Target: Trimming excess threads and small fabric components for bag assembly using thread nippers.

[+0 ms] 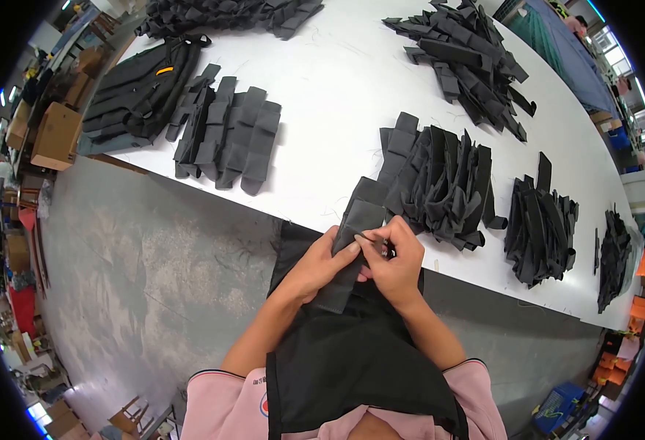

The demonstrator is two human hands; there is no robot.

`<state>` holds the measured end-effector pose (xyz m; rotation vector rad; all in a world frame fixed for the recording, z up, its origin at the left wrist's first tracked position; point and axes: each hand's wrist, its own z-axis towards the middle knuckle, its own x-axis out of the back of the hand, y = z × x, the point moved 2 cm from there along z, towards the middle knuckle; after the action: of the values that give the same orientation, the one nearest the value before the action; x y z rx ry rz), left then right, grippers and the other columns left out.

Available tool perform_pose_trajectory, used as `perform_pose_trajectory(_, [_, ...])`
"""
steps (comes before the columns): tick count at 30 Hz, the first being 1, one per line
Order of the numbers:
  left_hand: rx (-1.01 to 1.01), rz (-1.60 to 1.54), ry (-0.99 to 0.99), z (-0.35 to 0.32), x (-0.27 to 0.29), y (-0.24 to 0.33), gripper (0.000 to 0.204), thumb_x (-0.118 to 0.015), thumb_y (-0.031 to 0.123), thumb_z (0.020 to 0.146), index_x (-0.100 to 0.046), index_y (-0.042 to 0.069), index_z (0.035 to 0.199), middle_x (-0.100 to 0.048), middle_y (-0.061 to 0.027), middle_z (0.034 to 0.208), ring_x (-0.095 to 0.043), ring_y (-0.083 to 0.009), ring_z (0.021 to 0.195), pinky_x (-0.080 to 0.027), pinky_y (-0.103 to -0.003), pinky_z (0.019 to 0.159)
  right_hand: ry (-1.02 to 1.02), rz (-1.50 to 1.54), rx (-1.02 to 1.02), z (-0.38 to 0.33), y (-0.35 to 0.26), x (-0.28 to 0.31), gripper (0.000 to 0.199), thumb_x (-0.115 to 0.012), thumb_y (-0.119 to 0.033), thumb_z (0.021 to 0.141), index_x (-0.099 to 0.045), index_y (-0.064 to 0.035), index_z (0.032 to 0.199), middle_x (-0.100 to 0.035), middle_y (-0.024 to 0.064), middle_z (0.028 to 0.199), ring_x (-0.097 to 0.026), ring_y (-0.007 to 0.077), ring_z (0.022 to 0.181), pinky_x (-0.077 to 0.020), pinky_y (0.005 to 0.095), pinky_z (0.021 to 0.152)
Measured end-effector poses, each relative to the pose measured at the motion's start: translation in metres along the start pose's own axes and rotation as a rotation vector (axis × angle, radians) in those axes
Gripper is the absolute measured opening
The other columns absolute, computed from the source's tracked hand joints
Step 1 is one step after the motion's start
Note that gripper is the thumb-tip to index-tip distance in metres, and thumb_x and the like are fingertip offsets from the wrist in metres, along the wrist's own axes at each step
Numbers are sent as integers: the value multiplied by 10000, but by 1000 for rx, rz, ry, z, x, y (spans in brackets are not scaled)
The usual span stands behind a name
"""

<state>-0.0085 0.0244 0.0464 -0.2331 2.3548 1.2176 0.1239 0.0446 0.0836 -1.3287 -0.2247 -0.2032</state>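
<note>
A dark grey fabric strip [367, 213] with folded, stitched-looking segments slants over the table's front edge, its lower end hanging above my black apron. My left hand [321, 262] is closed around the strip's left side, the thumb lying on top. From the right, my right hand [397, 258] pinches at the strip's right edge, its fingertips close to my left thumb. Whether a thread or small piece sits in that pinch is too small to tell. Just beyond my hands, a pile of similar dark strips [440, 183] touches or lies very near the held strip's far end.
On the white table [322, 110] a row of strips [234, 136] lies left, beside a black backpack [143, 92]. Larger heaps [469, 62] lie farther back. To the right are two more bundles, one nearer [539, 231] and one by the edge [614, 257]. Cardboard boxes [57, 136] stand left.
</note>
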Motion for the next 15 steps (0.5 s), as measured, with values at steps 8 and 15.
perform_pose_trajectory(8, [-65,130,275,-2,8,-17,520,-565,390,912,-436,-28,1194,-562,-115,1115,-546,-126,986,-492,-269,732,-123,-102,153,-23,22,-9,318,-594,134,561,-625,-20,838,-509,61,674,-555,162,500,-460,252,475])
perform_pose_trajectory(15, [-148,447,80,-7,8,7,345,-552,248,933,-495,-51,1096,-644,-116,806,-647,-153,678,-510,-281,598,-168,-149,288,-2,-16,5,365,-626,78,572,-643,-51,912,-564,69,689,-603,210,593,-465,293,514])
